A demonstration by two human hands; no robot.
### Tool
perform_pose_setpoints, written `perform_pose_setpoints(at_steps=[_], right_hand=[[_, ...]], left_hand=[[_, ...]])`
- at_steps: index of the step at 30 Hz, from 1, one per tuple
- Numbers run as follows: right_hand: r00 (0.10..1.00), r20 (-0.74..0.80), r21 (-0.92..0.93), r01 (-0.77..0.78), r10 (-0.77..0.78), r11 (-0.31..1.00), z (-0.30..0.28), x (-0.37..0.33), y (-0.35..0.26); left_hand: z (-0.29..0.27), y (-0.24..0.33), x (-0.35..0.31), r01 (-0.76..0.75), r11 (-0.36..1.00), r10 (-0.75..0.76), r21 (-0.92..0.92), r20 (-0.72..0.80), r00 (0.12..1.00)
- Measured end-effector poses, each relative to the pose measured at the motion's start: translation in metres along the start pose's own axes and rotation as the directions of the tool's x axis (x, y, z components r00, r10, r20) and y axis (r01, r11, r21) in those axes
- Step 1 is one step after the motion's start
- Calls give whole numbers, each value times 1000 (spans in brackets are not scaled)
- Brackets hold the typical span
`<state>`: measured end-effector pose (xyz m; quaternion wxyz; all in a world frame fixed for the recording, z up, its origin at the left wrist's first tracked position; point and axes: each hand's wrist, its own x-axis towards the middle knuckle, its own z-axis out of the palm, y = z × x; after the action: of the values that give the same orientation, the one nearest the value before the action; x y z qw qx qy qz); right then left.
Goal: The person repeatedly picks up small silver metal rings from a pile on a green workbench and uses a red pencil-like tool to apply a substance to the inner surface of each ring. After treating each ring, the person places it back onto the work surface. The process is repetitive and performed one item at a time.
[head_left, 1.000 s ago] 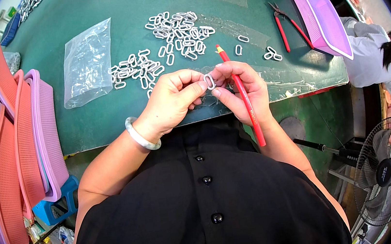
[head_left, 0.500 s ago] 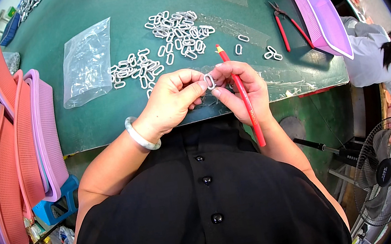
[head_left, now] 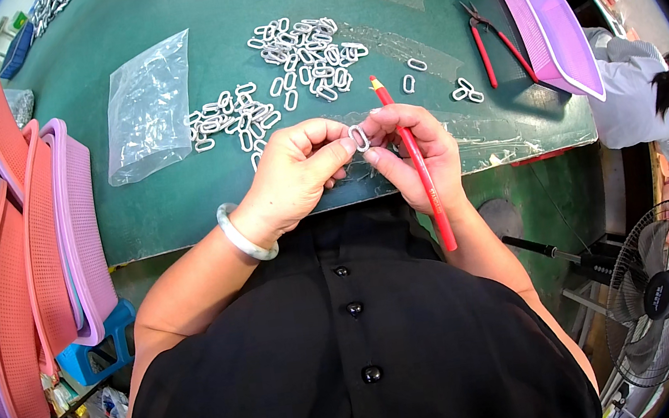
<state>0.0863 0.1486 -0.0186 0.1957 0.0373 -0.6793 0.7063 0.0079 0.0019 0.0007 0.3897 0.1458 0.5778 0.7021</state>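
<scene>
A small white oval ring [head_left: 359, 136] is pinched between the fingertips of both my hands, just above the near edge of the green table [head_left: 184, 211]. My left hand [head_left: 293, 176] grips its left side. My right hand [head_left: 411, 149] grips its right side and also holds a red pencil [head_left: 417, 169] that lies along the palm, tip pointing away from me. Several more white oval rings [head_left: 303, 54] lie in two loose heaps on the table beyond my hands. A few single rings [head_left: 466, 91] lie to the right.
A clear plastic bag [head_left: 147, 107] lies at the left of the table. Red-handled pliers [head_left: 490, 44] and a purple tray [head_left: 550, 24] are at the right. Pink, orange and green mesh trays [head_left: 29, 238] stand stacked at my left. Another person [head_left: 638, 96] and a floor fan [head_left: 667, 302] are at right.
</scene>
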Motion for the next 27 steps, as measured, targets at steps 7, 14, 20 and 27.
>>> perform_pose_setpoints(at_steps=[7,14,20,27], right_hand=[[999,-13,69,33,-32,997,-1,1,5],[999,-26,97,-30,32,995,0,2,0],[993,-52,130,-99,107,987,0,2,-2],[988,-33,100,-149,153,984,0,3,-8]], left_hand=[[8,-8,-3,-13,986,3,-166,-61,998],[10,-9,-5,-29,990,16,-138,-93,996],[10,-5,-5,-15,996,9,-83,-80,997],[11,-3,-3,-8,1000,6,-22,-80,997]])
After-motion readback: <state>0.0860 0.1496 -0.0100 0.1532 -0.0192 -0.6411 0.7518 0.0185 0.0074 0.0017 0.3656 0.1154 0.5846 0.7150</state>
